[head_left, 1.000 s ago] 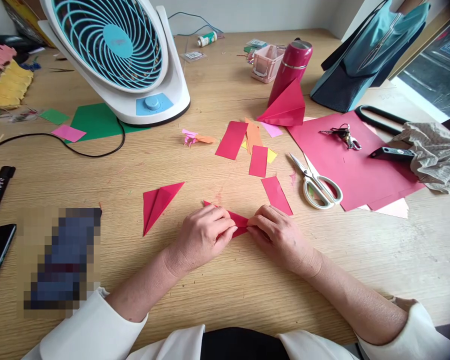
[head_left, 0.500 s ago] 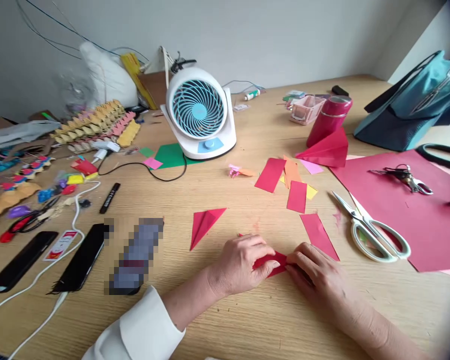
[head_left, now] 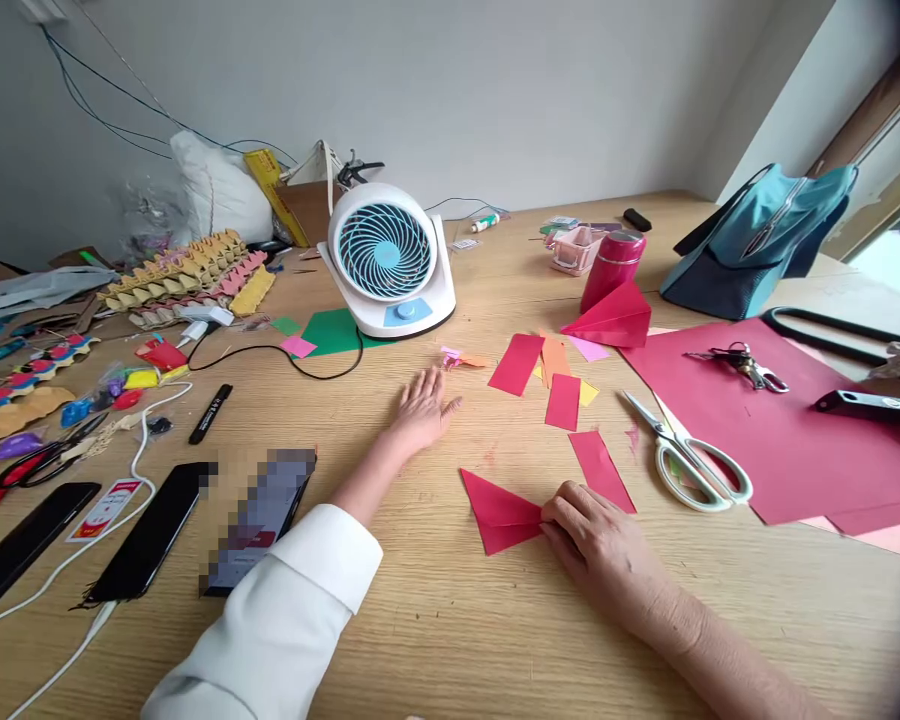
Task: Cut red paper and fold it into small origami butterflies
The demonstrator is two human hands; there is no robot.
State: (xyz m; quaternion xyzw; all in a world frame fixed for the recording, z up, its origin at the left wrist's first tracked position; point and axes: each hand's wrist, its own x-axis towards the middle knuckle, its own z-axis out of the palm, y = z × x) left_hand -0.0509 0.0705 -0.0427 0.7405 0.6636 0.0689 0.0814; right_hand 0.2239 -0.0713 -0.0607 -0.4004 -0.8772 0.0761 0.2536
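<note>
The right hand (head_left: 607, 548) pinches the right tip of the folded red paper (head_left: 495, 514) in a narrow grip. The paper lies at mid-width on the near half of the worktop (head_left: 435, 630). The left hand (head_left: 422, 412) is palm down, fingers spread wide, near the pink-and-orange paper figure (head_left: 465, 360). White-handled scissors (head_left: 690, 460) lie right of the red paper rectangles (head_left: 601, 470).

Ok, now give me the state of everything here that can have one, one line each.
Left hand, open, palm down
Right hand, pinching folded red paper
White-handled scissors, blades apart
Flask, lid on
Red paper by flask, folded
Marker, capped
Large red sheet, lying flat
Pixelated phone, screen lit
Blue bag, standing upright
Fan, on or off unclear
</note>
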